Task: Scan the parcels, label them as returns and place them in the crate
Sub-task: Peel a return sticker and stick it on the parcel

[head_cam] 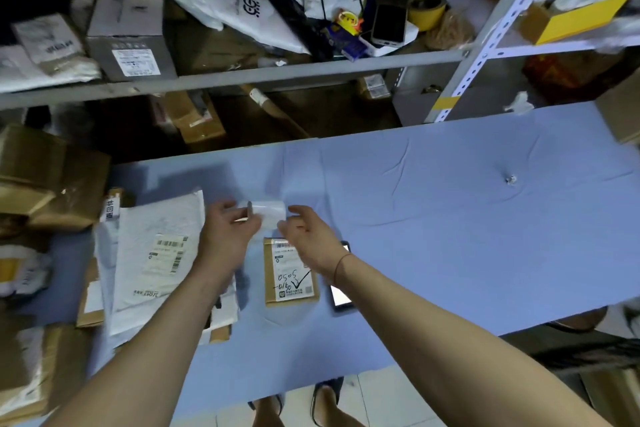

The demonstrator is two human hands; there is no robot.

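A small brown cardboard parcel (290, 274) lies on the blue table (450, 218), its shipping label marked with handwritten digits and a tick. Above it, both hands hold a white label strip (269, 211). My left hand (230, 232) pinches its left end and my right hand (304, 236) pinches its right end. A phone (341, 295) with a lit screen lies just right of the parcel, partly under my right wrist. A white padded mailer (156, 260) with a barcode label lies to the left, on other parcels.
Cardboard boxes (48, 177) pile up at the left edge. A metal shelf (242, 74) behind the table holds poly bags, boxes, a tape roll (426, 10) and another phone (388, 24). A small crumpled scrap (510, 179) lies on the right of the table.
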